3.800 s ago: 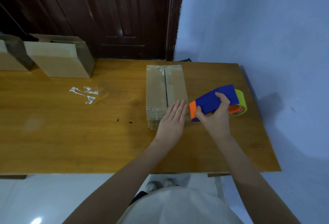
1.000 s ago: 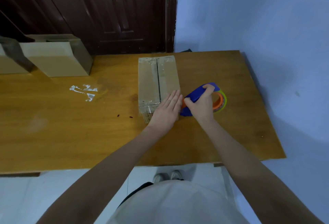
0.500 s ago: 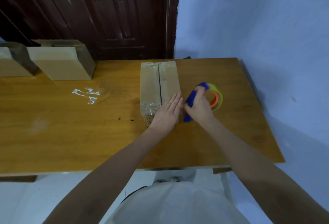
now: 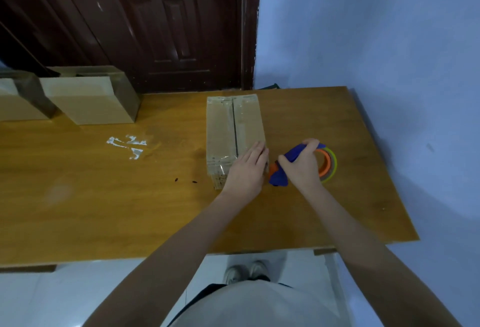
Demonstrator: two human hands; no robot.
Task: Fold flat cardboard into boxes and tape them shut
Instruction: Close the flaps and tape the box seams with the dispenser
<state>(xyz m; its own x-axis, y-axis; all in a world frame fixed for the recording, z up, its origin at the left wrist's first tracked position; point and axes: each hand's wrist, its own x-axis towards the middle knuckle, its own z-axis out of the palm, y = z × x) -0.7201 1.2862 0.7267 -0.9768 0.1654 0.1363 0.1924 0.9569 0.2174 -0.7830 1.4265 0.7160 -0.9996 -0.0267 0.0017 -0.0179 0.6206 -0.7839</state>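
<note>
Head view | left hand (image 4: 245, 171) flat on taped box (image 4: 233, 129) | right hand (image 4: 302, 168) grips tape dispenser (image 4: 283, 171) (beside box) | two boxes (image 4: 91, 98) far-left on table (image 4: 104, 210)

The box (image 4: 235, 129) is pale brown cardboard with a glossy clear strip of tape along its top and a dark line down the middle seam. The tape dispenser (image 4: 291, 164) has a deep blue body with an orange part at its near end; its roll shows an orange inner ring and a yellow-green outer ring. The table (image 4: 104, 197) is warm honey-brown wood with a faint grain, marked by white scraps (image 4: 128, 145) and two small black specks (image 4: 185, 180). Two more boxes (image 4: 88, 98) at the far left are light tan with darker, shaded sides. The door (image 4: 155, 23) is dark reddish brown with raised panels. The wall (image 4: 376, 41) is plain pale blue. The floor (image 4: 52, 295) is glossy white.
</note>
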